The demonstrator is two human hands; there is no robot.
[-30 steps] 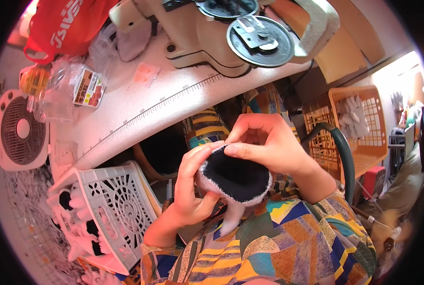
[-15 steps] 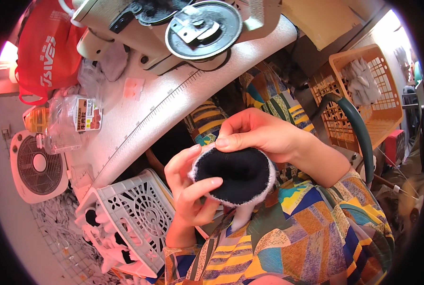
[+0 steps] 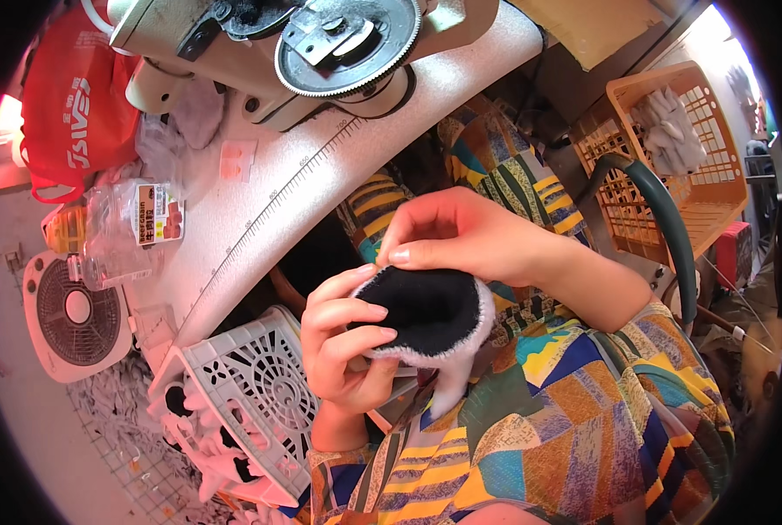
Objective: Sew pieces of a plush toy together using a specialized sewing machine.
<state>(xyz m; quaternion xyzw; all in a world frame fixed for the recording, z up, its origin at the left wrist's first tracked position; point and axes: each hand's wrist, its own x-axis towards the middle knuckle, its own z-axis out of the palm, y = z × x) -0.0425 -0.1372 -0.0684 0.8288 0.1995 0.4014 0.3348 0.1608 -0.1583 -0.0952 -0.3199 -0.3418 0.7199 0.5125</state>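
Above the lap, the left hand grips the left rim of a black-lined white glove, two fingertips over its opening; the right hand pinches the far rim, thumb against forefinger.

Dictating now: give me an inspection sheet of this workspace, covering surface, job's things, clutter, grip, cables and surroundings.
Surface: pale table, ruler marks along one edge; machine with toothed disc on it.
Job's things: white fuzzy piece, black lining showing through its open mouth.
Clutter: red bag, transparent bottle, paper slip.
Grip: left hand holds the rim, fingers over the opening; right hand pinches its far edge.
Cables: pale cord or tube by the machine; cannot tell which.
Surroundings: fan and filled white crate left; orange basket holding white pieces right.
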